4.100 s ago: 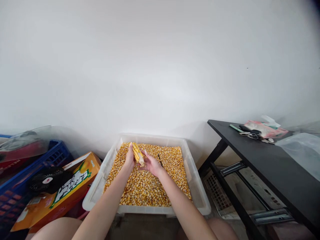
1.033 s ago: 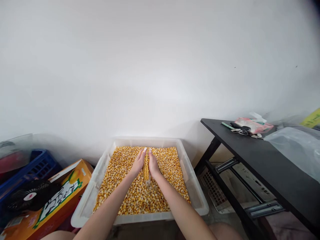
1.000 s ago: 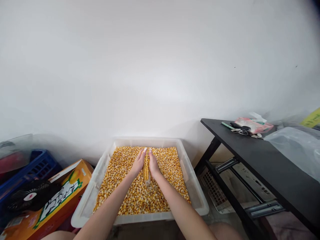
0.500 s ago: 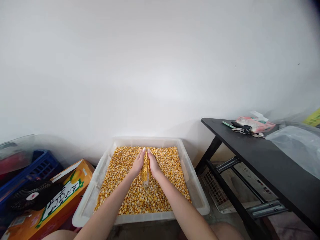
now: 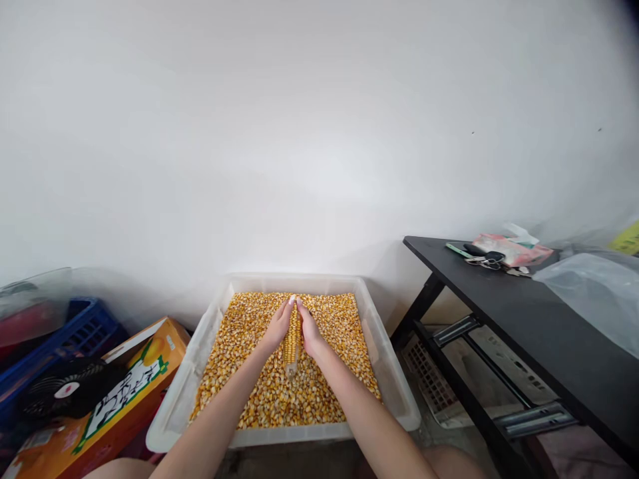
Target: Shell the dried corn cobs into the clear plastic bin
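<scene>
A corn cob (image 5: 292, 339) points away from me above a bed of loose corn kernels (image 5: 274, 406). Yellow kernels cover most of it, and its near end looks pale and bare. My left hand (image 5: 277, 326) grips the cob from the left, and my right hand (image 5: 310, 329) grips it from the right. Both thumbs meet on top near the far end. The fingers underneath are mostly hidden. A white plastic tub (image 5: 407, 406) holds the kernels, directly below both hands.
On the right stands a dark table (image 5: 539, 313) with keys (image 5: 492, 260), a tissue pack (image 5: 519, 249) and a plastic bag (image 5: 594, 286). An orange cardboard box (image 5: 150, 362), a black fan (image 5: 64, 392) and a blue crate (image 5: 94, 326) lie left. A white wall (image 5: 299, 133) rises behind.
Both thumbs have shifted slightly and come closer together at the cob's far end. The cob stays in both hands at nearly the same spot.
</scene>
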Demonstrator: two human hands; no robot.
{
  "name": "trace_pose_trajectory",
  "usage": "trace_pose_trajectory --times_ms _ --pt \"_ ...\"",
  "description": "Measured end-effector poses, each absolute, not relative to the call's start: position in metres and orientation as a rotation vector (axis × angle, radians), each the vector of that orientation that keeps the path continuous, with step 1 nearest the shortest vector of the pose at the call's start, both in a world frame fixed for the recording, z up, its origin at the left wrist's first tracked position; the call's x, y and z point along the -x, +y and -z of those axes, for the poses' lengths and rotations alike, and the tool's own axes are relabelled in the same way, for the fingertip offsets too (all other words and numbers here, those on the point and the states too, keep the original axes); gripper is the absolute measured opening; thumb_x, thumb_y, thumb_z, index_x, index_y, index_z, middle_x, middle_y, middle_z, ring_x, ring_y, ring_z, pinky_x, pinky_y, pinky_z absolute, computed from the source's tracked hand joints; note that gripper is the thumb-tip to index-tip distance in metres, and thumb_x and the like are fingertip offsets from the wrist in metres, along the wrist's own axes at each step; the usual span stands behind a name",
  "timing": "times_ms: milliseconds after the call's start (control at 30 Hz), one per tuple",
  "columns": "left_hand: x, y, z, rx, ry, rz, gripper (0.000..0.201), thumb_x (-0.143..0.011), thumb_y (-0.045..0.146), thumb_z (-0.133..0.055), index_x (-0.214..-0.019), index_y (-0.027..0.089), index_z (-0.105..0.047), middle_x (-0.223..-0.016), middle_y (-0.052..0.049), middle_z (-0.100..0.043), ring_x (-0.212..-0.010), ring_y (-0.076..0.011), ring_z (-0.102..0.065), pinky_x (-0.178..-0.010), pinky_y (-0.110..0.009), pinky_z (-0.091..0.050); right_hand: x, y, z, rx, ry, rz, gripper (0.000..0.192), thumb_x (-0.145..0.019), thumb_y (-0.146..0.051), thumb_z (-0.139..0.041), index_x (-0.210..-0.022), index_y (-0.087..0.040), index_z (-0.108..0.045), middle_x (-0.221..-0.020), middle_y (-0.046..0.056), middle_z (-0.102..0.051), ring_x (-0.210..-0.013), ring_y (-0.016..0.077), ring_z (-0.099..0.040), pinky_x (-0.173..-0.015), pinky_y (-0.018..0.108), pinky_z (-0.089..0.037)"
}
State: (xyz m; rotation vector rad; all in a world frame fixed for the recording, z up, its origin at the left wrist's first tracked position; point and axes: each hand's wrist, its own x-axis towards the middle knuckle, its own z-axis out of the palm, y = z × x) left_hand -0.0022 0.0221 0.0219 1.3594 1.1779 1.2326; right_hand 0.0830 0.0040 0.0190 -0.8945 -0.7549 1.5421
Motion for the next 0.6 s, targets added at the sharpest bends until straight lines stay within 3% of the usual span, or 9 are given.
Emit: trace_pose_trajectory --times_ms 267,367,600 --pt "0.0066 0.0216 -0.0295 -1.266 1.156 -1.209 0.047 -0.079 0.054 -0.048 -0.102 0.017 -0.064 -0.114 -0.008 -0.065 -0.115 -0.0259 -0.053 -0.102 -0.037 -0.035 -0.0794 0.0024 -0.0208 0.811 -0.801 -1.543 0.04 -0.077 -0.051 -0.051 -0.099 -0.02 -0.065 -0.093 0.003 -0.07 -0.097 0.0222 -0.061 -0.089 0.037 -0.044" --pt "0.0064 0.0216 -0.0278 -1.255 1.167 -1.205 0.047 -0.08 0.054 -0.047 -0.104 0.017 -0.063 -0.119 -0.009 -0.062 -0.119 -0.0253 -0.051 -0.102 -0.037 -0.034 -0.0799 0.0018 -0.0221 0.846 -0.784 -1.597 0.044 -0.079 -0.054 -0.047 -0.098 -0.019 -0.065 -0.091 0.005 -0.07 -0.099 0.0226 -0.061 -0.089 0.037 -0.044" --pt "0.0059 0.0237 -0.0228 -1.173 1.158 -1.177 0.051 -0.082 0.053 -0.045 -0.112 0.015 -0.061 -0.122 -0.011 -0.06 -0.121 -0.027 -0.048 -0.101 -0.042 -0.036 -0.081 0.0036 -0.0146 0.833 -0.774 -1.533 0.04 -0.072 -0.053 -0.059 -0.097 -0.023 -0.064 -0.098 0.003 -0.069 -0.096 0.0227 -0.061 -0.085 0.037 -0.046"
